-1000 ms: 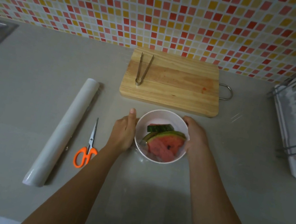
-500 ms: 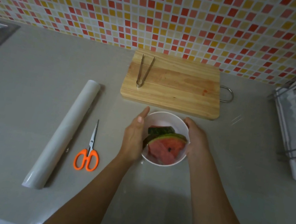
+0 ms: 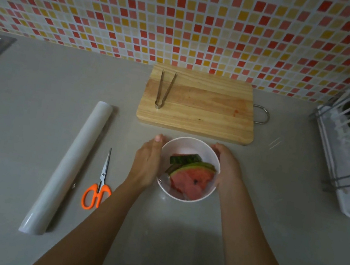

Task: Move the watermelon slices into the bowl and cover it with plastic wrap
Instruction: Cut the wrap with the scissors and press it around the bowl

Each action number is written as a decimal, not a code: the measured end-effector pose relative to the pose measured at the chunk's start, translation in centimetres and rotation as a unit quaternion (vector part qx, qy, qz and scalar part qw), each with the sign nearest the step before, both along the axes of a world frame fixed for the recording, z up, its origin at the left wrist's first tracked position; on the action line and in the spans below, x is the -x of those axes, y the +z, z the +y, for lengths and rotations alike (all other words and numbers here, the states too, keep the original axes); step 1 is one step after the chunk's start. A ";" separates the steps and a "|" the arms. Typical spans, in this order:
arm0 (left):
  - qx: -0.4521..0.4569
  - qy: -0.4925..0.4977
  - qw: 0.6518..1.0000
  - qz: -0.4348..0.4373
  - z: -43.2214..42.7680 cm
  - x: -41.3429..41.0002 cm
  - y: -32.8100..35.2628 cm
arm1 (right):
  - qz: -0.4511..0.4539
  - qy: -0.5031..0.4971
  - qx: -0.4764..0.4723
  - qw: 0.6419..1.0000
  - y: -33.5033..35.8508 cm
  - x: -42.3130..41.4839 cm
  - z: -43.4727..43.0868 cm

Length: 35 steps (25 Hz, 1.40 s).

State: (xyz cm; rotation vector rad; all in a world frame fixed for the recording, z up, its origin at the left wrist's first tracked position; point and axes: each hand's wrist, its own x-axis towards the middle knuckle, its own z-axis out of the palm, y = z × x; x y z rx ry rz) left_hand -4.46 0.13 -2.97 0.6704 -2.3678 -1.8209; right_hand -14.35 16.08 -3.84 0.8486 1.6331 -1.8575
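Hands frame a white bowl (image 3: 192, 145) of watermelon slices (image 3: 192, 178) on a grey kitchen counter (image 3: 32, 132), just in front of a wooden cutting board (image 3: 198, 106) where metal tongs (image 3: 164, 89) lie. The left hand (image 3: 146, 164) lies flat against the bowl's left side, fingers extended and gripping nothing that can be made out; the right hand (image 3: 225, 170) curls around the right rim, cupping the bowl. A faint sheen on the counter around and under the bowl suggests a cut sheet of plastic wrap, though whether any film already lies over the slices cannot be told.

The slices sit inside the bowl between the two palms, the topmost wedge leaning against the wall beside the right hand, rind rising to about rim height. The plastic wrap roll (image 3: 68, 165) and orange scissors (image 3: 97, 188) lie well apart to the left.

The likely risk is in the sealing: thin film clings to itself and to damp fingers, so an uneven pull could bunch it or leave a gap. The protruding rind could tent or puncture the wrap, and a hard sideways press could tip the light bowl.
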 end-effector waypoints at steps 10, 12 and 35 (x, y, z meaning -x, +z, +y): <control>0.015 -0.025 0.998 0.049 0.9 -2.2 0.6 | 0.003 0.101 0.008 0.995 0.5 1.6 -0.6; 0.038 -0.064 0.996 0.046 1.0 -1.5 0.8 | 0.008 0.104 -0.003 0.994 0.4 1.6 -0.6; -0.284 -0.163 0.942 -0.078 -0.2 2.5 1.3 | 0.205 -0.100 -0.103 0.968 3.7 1.4 1.6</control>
